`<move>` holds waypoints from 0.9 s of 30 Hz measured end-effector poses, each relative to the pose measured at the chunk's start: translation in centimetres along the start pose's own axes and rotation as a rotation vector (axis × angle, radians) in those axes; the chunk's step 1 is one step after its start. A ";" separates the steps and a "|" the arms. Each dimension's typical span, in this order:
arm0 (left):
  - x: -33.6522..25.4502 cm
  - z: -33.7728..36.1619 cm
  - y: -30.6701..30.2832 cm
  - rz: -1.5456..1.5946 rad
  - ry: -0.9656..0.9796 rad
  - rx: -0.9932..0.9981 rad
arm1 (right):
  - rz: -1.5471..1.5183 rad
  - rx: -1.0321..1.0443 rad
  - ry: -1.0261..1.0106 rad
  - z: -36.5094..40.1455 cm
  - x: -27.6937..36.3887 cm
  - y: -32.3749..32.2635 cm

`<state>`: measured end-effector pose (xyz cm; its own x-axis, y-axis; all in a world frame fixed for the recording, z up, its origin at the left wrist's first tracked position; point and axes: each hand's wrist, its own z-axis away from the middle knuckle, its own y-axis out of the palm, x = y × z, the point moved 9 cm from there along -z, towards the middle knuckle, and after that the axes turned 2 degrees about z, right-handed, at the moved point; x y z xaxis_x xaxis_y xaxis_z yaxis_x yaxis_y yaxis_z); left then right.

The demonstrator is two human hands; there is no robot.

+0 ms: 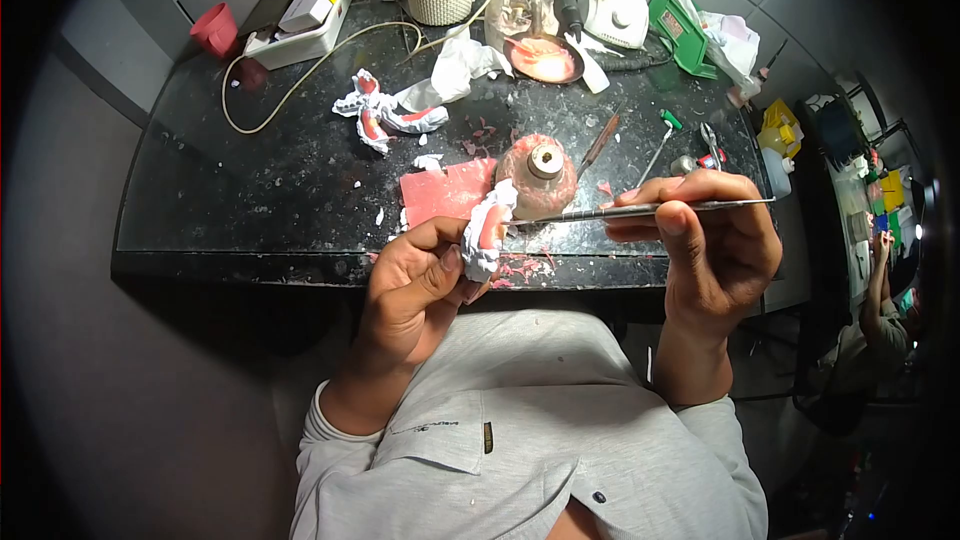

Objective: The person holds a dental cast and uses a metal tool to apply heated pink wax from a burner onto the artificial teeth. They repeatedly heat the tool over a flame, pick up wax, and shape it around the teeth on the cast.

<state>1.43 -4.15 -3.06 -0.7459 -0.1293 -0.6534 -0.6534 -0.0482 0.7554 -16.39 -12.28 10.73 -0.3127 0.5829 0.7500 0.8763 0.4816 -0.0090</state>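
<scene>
My left hand (pixel 412 290) pinches a small white plaster dental model (pixel 480 252) with pink wax (pixel 494 227) along it, held over the bench's front edge. Between the thumb and fingers of my right hand (pixel 722 250) lies a slim metal wax carver (pixel 585 213), roughly level. Its left tip meets the waxed side of the model. Just behind the tool stands a round glass spirit lamp (pixel 540 202) with a metal collar, its body smeared pink. A flat pink wax sheet (pixel 440 192) lies left of the lamp, partly behind the model.
More white models with pink wax (pixel 375 118) rest farther back on the black bench (pixel 200 210). A dark pan of pink wax (pixel 545 62), a brown-handled knife (pixel 600 138) and a metal tool (pixel 655 150) lie beyond the lamp. A cable (pixel 290 105) loops at left. Another person (pixel 880 325) appears far right.
</scene>
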 end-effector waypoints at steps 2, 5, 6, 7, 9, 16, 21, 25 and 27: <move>0.0 0.0 0.0 0.001 0.002 0.003 | -0.002 0.001 -0.004 0.0 0.0 0.1; 0.0 0.0 0.0 0.003 0.007 0.004 | -0.004 -0.010 0.001 0.1 0.0 0.0; 0.0 0.0 0.0 0.002 0.008 0.003 | -0.005 -0.008 0.003 0.1 0.0 0.0; 0.0 0.0 0.0 0.002 0.009 0.003 | -0.005 -0.006 0.005 0.1 0.1 0.0; -0.1 0.0 0.0 -0.004 0.009 -0.001 | 0.001 -0.004 0.001 0.2 0.2 0.0; 0.0 -0.1 0.0 0.003 0.008 0.016 | 0.001 0.007 -0.019 0.1 0.4 0.1; 0.0 0.0 0.1 0.004 0.002 0.005 | 0.013 0.001 -0.012 0.1 0.3 0.1; 0.0 0.0 0.1 0.004 0.003 -0.011 | 0.000 0.012 -0.017 0.0 0.3 0.1; 0.1 0.0 -0.1 0.005 -0.004 -0.003 | 0.015 0.022 -0.020 0.1 0.2 0.1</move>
<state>1.44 -4.13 -3.24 -0.7495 -0.1251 -0.6501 -0.6496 -0.0507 0.7586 -16.43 -12.02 10.82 -0.3075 0.6030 0.7361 0.8728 0.4868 -0.0342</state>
